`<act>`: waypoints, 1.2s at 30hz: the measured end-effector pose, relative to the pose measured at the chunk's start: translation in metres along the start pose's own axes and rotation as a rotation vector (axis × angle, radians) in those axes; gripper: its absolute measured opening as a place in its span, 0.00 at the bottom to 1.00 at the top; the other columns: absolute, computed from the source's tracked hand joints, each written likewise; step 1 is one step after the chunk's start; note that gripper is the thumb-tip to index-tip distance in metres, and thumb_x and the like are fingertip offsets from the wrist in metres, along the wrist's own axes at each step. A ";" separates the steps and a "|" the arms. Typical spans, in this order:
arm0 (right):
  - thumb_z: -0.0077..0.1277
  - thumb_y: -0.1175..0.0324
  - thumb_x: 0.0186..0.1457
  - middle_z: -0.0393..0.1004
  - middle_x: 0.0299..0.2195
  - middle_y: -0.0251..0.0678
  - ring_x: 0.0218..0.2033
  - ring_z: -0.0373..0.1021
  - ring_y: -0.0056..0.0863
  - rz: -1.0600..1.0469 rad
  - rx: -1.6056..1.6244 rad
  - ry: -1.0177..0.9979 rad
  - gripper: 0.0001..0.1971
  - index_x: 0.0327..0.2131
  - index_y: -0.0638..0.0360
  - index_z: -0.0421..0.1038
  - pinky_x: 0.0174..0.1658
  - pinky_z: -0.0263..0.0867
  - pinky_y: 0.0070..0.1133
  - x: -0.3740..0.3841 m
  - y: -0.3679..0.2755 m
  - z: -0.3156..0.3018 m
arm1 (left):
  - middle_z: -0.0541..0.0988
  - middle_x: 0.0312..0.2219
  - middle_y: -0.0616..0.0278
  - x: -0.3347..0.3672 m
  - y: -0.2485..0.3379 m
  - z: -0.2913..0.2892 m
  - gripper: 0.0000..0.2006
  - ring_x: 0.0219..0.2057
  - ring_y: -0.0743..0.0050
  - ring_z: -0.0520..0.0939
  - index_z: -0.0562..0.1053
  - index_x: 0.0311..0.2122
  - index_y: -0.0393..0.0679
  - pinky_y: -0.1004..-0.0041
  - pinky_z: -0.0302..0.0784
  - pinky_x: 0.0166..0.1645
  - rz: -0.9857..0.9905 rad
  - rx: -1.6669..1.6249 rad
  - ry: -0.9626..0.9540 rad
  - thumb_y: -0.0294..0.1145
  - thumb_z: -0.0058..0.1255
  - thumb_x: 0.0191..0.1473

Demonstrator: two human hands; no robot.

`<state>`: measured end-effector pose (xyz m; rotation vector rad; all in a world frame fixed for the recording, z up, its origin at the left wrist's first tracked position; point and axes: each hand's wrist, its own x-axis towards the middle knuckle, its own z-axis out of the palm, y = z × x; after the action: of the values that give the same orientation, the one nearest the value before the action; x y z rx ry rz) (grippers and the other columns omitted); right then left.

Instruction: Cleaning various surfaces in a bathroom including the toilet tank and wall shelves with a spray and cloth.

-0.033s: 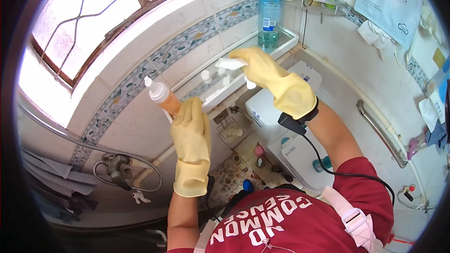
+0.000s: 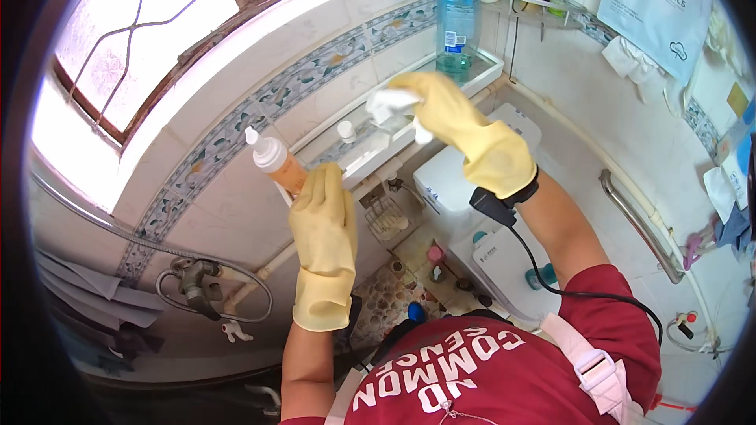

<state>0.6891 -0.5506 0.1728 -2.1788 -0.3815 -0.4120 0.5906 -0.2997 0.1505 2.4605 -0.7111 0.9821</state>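
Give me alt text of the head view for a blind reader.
A person's right hand, in a yellow glove, holds a white cloth or tissue at a wall shelf. The left hand, also gloved, is at an orange bottle; a blue bottle stands farther right.

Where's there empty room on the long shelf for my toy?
There's a small bare patch on the long shelf between the orange bottle and little white cap. It's crowded where the right hand holds white cloth near the blue bottle.

Head fisheye is sitting above the wearer's shirt (image 2: 512, 370), looking steeply down and forward. It's facing the tiled wall (image 2: 228, 216) and shelf (image 2: 376, 159) at close range.
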 end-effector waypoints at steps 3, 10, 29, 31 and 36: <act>0.45 0.82 0.52 0.80 0.41 0.54 0.46 0.76 0.52 -0.021 -0.024 0.165 0.20 0.47 0.61 0.78 0.49 0.72 0.34 0.011 0.005 -0.021 | 0.80 0.40 0.43 0.000 0.000 0.000 0.16 0.42 0.40 0.82 0.73 0.46 0.33 0.55 0.79 0.46 0.022 0.002 0.006 0.16 0.52 0.49; 0.57 0.75 0.50 0.81 0.35 0.48 0.39 0.77 0.51 -0.098 -0.542 0.110 0.14 0.42 0.56 0.81 0.43 0.74 0.38 0.017 0.024 0.003 | 0.80 0.41 0.40 0.002 -0.001 0.005 0.17 0.43 0.39 0.82 0.73 0.47 0.30 0.55 0.79 0.47 0.048 -0.005 0.044 0.16 0.54 0.49; 0.55 0.70 0.55 0.81 0.36 0.48 0.39 0.78 0.49 -0.045 -0.632 0.000 0.08 0.37 0.56 0.82 0.44 0.74 0.38 0.042 0.046 -0.014 | 0.80 0.41 0.40 -0.003 -0.009 0.002 0.19 0.43 0.39 0.81 0.73 0.48 0.30 0.55 0.79 0.47 0.046 0.002 0.054 0.17 0.54 0.48; 0.56 0.70 0.54 0.81 0.35 0.49 0.37 0.78 0.49 -0.028 -0.718 -0.009 0.08 0.36 0.58 0.82 0.43 0.74 0.38 0.046 0.048 -0.017 | 0.80 0.41 0.40 -0.003 -0.010 0.004 0.19 0.43 0.39 0.81 0.73 0.49 0.30 0.55 0.79 0.47 0.035 -0.018 0.037 0.17 0.55 0.48; 0.51 0.75 0.54 0.80 0.37 0.54 0.40 0.78 0.49 0.322 -0.518 -0.305 0.17 0.47 0.61 0.79 0.44 0.72 0.34 0.026 -0.025 0.004 | 0.80 0.41 0.40 -0.006 -0.013 0.002 0.20 0.43 0.40 0.82 0.73 0.49 0.30 0.55 0.79 0.48 0.033 -0.008 0.033 0.17 0.55 0.48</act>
<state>0.7026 -0.5296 0.1995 -2.7625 -0.0813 0.0121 0.5955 -0.2886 0.1427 2.4271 -0.7451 1.0282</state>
